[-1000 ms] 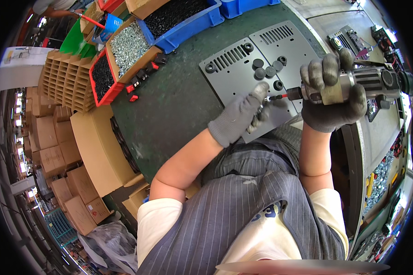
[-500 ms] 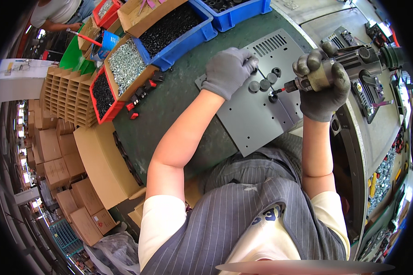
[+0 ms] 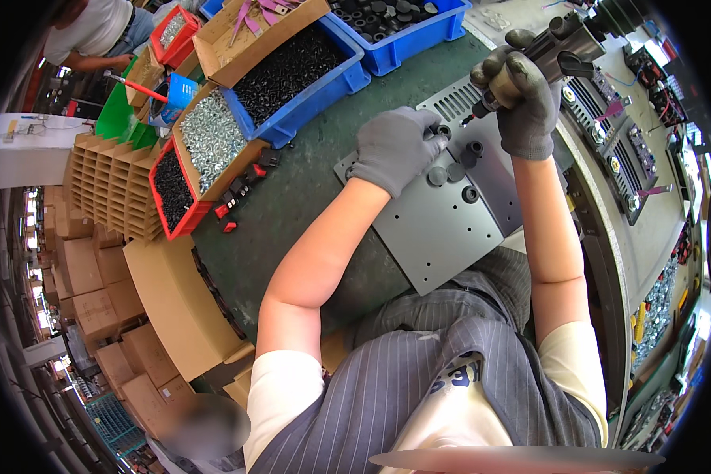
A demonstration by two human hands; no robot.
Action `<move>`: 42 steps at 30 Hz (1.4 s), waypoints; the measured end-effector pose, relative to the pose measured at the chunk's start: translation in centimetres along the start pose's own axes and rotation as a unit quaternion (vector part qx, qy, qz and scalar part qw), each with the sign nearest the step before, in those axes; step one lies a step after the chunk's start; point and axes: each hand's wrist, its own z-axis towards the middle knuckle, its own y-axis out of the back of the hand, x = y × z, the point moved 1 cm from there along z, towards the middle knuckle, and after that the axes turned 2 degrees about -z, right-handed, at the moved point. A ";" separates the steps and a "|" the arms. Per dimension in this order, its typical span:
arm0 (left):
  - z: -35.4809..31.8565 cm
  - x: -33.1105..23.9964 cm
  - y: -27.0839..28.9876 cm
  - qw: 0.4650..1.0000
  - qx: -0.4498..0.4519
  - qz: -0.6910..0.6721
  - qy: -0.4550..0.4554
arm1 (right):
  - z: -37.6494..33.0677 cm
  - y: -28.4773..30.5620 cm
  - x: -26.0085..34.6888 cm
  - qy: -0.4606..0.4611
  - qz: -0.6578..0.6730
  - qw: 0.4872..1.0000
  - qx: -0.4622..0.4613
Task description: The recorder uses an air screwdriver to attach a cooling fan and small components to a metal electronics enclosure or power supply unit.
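A grey metal panel (image 3: 434, 245) with holes and a row of slots lies on the green table. My right hand (image 3: 525, 103), gloved in grey, grips a power screwdriver (image 3: 557, 51), its bit pointing down and left above the slotted far part of the panel. Over the panel's left side my gloved left hand (image 3: 395, 150) has its thumb and fingers closed on a small black rubber foot (image 3: 444, 132). Nearby on the panel are another black rubber foot (image 3: 470, 193), a stacked pair (image 3: 472, 150) and flat dark discs (image 3: 437, 176).
Beyond the panel stand blue bins (image 3: 355, 63) of black parts, a carton (image 3: 212, 142) of silver screws and a red bin (image 3: 174, 186) of black screws. Slotted assemblies (image 3: 608, 134) lie on the right-hand bench. A co-worker (image 3: 95, 35) is at the far left.
My right hand has lifted the screwdriver off the rubber foot at the panel's middle and carried it to the far side. The left hand stays at nearly the same place over the panel.
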 end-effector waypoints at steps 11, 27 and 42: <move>1.8 1.4 -1.1 0.997 -0.072 -0.015 0.030 | 2.3 -2.6 -3.0 -0.018 -0.055 0.998 0.039; -2.7 4.3 -0.2 0.716 -0.027 -0.680 0.156 | 2.6 -3.2 -5.0 -0.093 -0.066 0.981 0.158; -9.1 2.7 -1.5 0.568 -0.027 -0.802 0.181 | -4.1 -4.4 2.7 -0.021 0.180 0.972 0.152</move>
